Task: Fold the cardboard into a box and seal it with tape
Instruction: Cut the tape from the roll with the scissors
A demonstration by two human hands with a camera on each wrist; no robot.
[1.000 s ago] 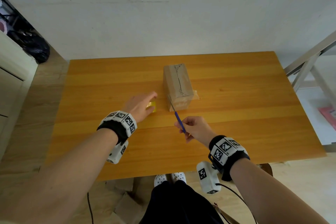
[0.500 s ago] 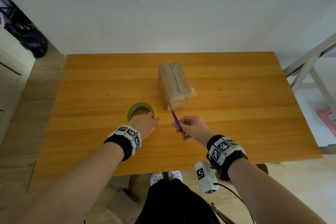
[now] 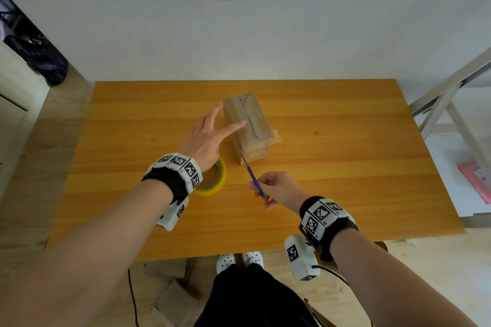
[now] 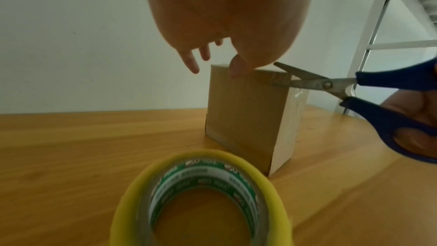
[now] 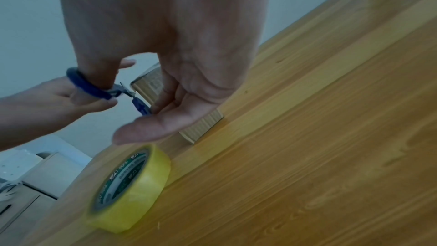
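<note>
A folded, taped cardboard box [image 3: 248, 125] lies mid-table, also seen as box [image 4: 246, 115] and box [image 5: 201, 128]. My left hand [image 3: 212, 133] is open, fingers [image 4: 196, 59] spread beside the box's left side, thumb over its top edge; whether it touches I cannot tell. The yellow tape roll [image 3: 216, 183] lies flat just behind that wrist, close up as tape roll [image 4: 196, 194] and tape roll [image 5: 132, 190]. My right hand [image 3: 261, 186] grips blue-handled scissors [image 3: 253, 180], blades slightly apart at the box's near end. The scissors [image 4: 319, 83] and scissors [image 5: 87, 85] show in both wrist views.
The wooden table [image 3: 345, 167] stands against a white wall. A white metal frame [image 3: 451, 103] stands to the right, a cabinet [image 3: 16, 103] and dark bags [image 3: 45, 61] to the left. Cardboard scraps [image 3: 170, 289] lie on the floor under the near edge.
My left hand has left the tape roll on the table and reached forward to the box's left side, fingers spread. The right hand with the scissors has stayed at the box's near end.
</note>
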